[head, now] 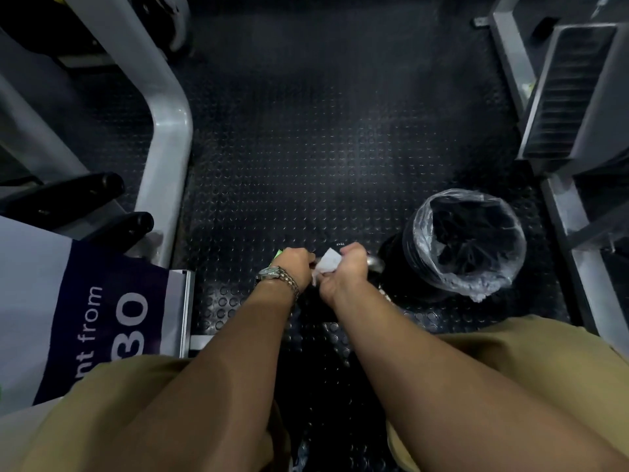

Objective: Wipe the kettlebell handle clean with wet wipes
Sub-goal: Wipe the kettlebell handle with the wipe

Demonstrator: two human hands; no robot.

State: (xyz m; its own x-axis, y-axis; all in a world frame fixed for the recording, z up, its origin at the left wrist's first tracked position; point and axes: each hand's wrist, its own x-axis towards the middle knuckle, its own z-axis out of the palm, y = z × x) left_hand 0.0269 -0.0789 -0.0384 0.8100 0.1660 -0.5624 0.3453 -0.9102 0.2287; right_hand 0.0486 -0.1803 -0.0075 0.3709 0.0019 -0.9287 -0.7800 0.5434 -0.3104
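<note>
Both of my hands meet low over the studded black floor mat. My right hand [343, 267] is closed around a white wet wipe [328, 262] and presses it on the shiny kettlebell handle [374, 264], which shows just past my knuckles. The dark kettlebell body is mostly hidden under my hands. My left hand [292, 262], with a metal watch on the wrist, is closed at the handle's left end. A sliver of green packaging [279, 253] peeks out behind it.
A black bin with a clear plastic liner [466, 240] stands right of the hands. Grey gym machine frames [166, 137] flank the left and right [571, 97]. A blue and white sign [102, 318] lies at left.
</note>
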